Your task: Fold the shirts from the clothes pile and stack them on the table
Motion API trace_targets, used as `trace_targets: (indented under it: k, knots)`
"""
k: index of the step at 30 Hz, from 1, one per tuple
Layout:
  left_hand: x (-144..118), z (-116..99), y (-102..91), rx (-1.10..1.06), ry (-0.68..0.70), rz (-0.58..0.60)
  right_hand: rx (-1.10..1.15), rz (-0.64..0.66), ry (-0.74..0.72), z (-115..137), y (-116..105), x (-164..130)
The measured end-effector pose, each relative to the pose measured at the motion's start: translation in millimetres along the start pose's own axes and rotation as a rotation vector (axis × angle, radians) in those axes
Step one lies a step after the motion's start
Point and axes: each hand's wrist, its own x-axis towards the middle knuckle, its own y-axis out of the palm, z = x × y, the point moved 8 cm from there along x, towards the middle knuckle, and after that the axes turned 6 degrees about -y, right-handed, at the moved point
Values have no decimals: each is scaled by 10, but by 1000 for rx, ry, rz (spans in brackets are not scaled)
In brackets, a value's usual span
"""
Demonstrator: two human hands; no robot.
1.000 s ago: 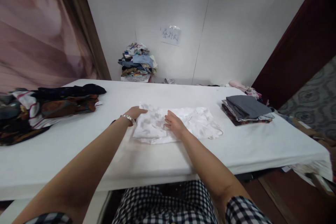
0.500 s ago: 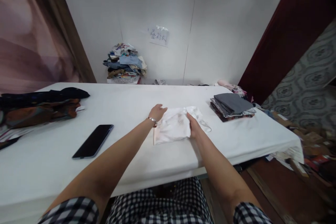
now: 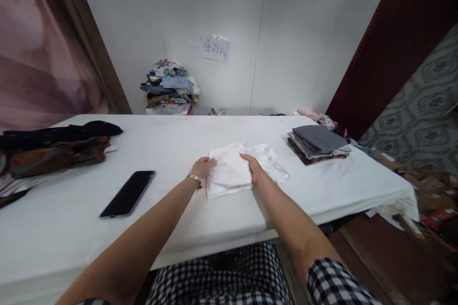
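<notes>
Head view: left hand [image 3: 202, 167] and right hand [image 3: 253, 168] grip a folded white cloth's [image 3: 229, 170] edges, fingertips hidden beneath, table [image 3: 186, 209] centre; phone [image 3: 128, 193] at 9 o'clock, clothes pile [image 3: 48, 148] cut off left.

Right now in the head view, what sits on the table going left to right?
Heap of dark and patterned clothes → black phone → left hand → folded white garment → right hand → stack of folded clothes with a grey one on top, all on the white table.
</notes>
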Motion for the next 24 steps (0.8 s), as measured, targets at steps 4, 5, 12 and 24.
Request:
trace_targets:
  k: [4,5,12,24]
  knots:
    - [20,103,-3,-53,-29,22,-122,-85,-43,142,-142,-36]
    - [18,122,1,-62,-35,28,-168,-96,-74,209,-189,-55]
    - [-48,91,59,-110,-42,71,-652,-355,-118,582,-703,-189]
    - [5,156,35,-142,-69,72,-431,-159,-281,354,-223,-8]
